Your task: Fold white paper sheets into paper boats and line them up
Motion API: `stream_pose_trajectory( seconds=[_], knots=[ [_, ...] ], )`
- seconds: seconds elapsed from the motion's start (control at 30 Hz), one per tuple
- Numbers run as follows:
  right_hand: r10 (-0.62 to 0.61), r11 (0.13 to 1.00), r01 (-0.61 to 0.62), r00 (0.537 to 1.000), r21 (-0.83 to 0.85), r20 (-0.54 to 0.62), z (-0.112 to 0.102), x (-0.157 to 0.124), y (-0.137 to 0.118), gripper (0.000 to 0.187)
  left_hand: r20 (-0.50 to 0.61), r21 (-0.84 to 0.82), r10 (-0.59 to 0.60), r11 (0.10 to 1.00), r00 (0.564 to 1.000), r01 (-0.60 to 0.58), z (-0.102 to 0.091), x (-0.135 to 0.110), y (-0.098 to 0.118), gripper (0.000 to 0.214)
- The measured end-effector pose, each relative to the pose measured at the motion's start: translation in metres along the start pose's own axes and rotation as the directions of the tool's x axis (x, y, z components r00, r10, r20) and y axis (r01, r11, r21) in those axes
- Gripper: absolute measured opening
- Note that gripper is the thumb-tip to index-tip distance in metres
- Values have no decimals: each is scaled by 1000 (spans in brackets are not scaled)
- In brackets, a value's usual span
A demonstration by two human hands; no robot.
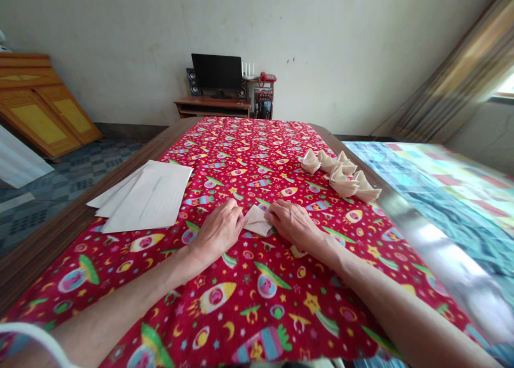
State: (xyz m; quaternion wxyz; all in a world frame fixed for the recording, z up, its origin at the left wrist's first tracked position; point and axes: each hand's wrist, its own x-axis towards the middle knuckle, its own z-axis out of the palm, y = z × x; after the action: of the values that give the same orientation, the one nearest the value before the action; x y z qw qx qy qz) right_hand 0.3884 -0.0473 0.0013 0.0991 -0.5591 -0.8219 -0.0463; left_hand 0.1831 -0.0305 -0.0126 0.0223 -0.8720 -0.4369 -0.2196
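Note:
A small piece of folded white paper lies on the red patterned cloth between my two hands. My left hand pinches its left corner, fingers curled. At its right corner, my right hand has thumb and fingers closed on the paper. Creases run across the folded piece. To the left rests a fanned stack of white paper sheets, with faint lines on the top one. Several folded paper boats with pointed ends stand grouped on the right side of the cloth.
The cloth covers a dark wooden table. Beyond it, a monitor and speakers stand on a small desk by the wall. A wooden cabinet is at the left. On the right is a bed with a patterned cover.

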Motion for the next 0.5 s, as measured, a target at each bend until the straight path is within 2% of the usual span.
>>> stream_pose_trajectory(
  seconds=[0.3, 0.4, 0.5],
  knots=[
    [12, 999, -8, 996, -42, 89, -10, 5, -4, 25, 65, 21, 19, 1000, 998, -20, -6, 2, -1, 20],
    [10, 999, -7, 996, -38, 90, -9, 6, -2, 24, 45, 50, 36, 998, 998, -38, -10, 3, 4, 18],
    [10, 999, -7, 996, -36, 84, -6, 6, -1, 22, 14, 57, 127, 990, 992, -127, -15, 2, 10, 13]
  ],
)
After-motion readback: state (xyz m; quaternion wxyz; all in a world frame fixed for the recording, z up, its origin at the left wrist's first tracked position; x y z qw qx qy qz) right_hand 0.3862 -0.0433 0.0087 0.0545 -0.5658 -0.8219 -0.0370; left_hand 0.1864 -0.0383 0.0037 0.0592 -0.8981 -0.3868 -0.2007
